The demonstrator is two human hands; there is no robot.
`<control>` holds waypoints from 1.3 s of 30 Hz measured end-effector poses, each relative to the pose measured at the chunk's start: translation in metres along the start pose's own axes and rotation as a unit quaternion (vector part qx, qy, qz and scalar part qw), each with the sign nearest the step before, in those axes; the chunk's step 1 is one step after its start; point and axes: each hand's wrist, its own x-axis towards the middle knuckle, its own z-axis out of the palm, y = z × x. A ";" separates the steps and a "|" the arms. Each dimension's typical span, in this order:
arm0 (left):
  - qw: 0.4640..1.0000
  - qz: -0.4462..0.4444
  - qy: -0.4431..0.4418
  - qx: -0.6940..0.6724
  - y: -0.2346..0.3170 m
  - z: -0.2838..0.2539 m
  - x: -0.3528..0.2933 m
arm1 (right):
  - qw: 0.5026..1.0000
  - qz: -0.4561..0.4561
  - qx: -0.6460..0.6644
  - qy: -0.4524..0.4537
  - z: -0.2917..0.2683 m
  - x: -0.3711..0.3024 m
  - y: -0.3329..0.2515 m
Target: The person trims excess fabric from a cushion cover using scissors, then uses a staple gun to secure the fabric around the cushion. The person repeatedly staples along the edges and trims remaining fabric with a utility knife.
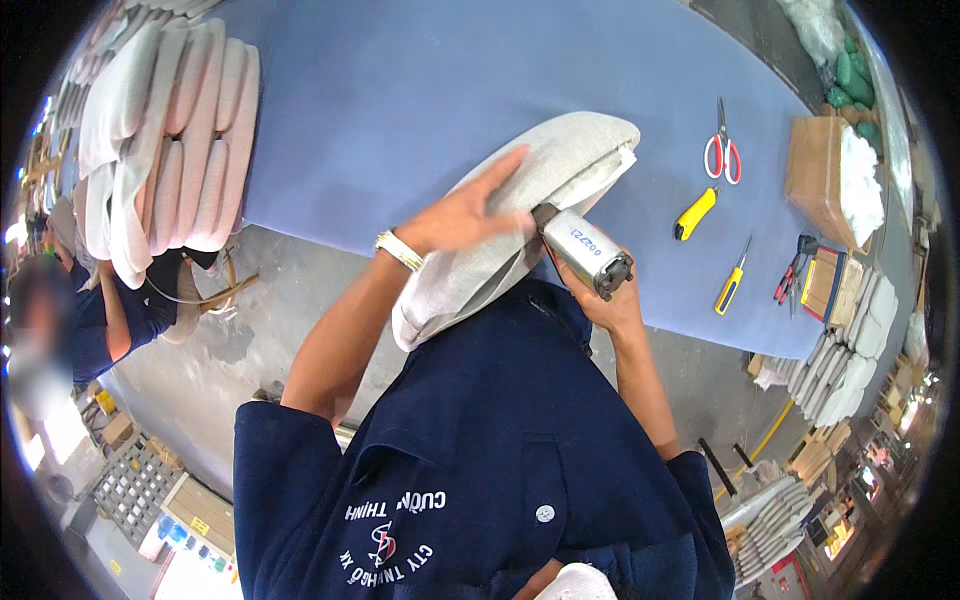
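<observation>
A light grey upholstered cushion (pixel 575 140) leans between my body and the edge of the blue table, its white-lined seam facing right. My left hand (pixel 465 215) lies on its grey fabric with the fingers spread, slightly smeared by motion. In my right hand (pixel 612 305) is a staple gun (pixel 585 245) with a silver body and black ends. Its front end is close to the cushion's seam side, near my left fingertips; whether it touches cannot be made out. The right fingers are partly hidden behind the tool.
On the blue table (pixel 400 100) to the right lie red-handled scissors (pixel 722 155), a yellow utility knife (pixel 696 213), a yellow screwdriver (pixel 731 288) and red-handled pliers (pixel 786 284). A cardboard box (pixel 815 170) holds white stuffing. Stacked cushions (pixel 165 140) stand at left, near another person (pixel 95 310).
</observation>
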 end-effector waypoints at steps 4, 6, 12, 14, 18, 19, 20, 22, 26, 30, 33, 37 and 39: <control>0.997 -0.058 -0.002 0.048 -0.038 -0.001 0.006 | 1.000 0.008 -0.009 -0.002 0.001 -0.001 0.003; 0.995 -0.054 -0.007 0.086 -0.037 0.007 0.005 | 1.000 -0.007 -0.025 -0.002 0.000 -0.003 0.008; 0.973 0.017 0.025 0.227 0.005 0.034 -0.028 | 0.999 -0.007 -0.032 0.000 -0.002 -0.005 0.004; 0.966 -0.001 0.053 0.255 0.011 0.042 -0.034 | 0.999 -0.022 -0.035 0.004 -0.001 -0.005 0.009; 0.947 -0.027 0.104 0.304 0.021 0.050 -0.035 | 0.999 -0.031 -0.035 0.013 0.003 -0.008 0.012; 0.944 -0.031 0.111 0.308 0.021 0.051 -0.035 | 0.999 -0.033 -0.035 0.014 0.003 -0.009 0.008; 0.940 -0.029 0.118 0.318 0.020 0.052 -0.035 | 0.999 -0.034 -0.039 0.008 0.002 -0.009 0.004; 0.932 -0.026 0.131 0.336 0.019 0.053 -0.034 | 0.998 -0.034 -0.047 -0.005 0.000 -0.011 -0.003; 0.932 -0.025 0.135 0.335 0.022 0.055 -0.034 | 0.999 -0.018 -0.031 -0.027 -0.002 -0.014 -0.004; 0.930 -0.029 0.143 0.336 0.025 0.060 -0.035 | 0.997 -0.010 -0.052 -0.049 -0.007 -0.006 -0.018; 0.927 -0.025 0.157 0.340 0.024 0.062 -0.032 | 0.997 -0.003 -0.065 -0.050 -0.006 -0.003 -0.014; 0.928 -0.022 0.169 0.332 0.024 0.061 -0.030 | 0.999 -0.009 -0.039 -0.024 -0.001 -0.004 -0.012; 0.929 -0.022 0.168 0.331 0.025 0.058 -0.031 | 0.999 -0.012 -0.045 -0.024 -0.001 -0.005 -0.016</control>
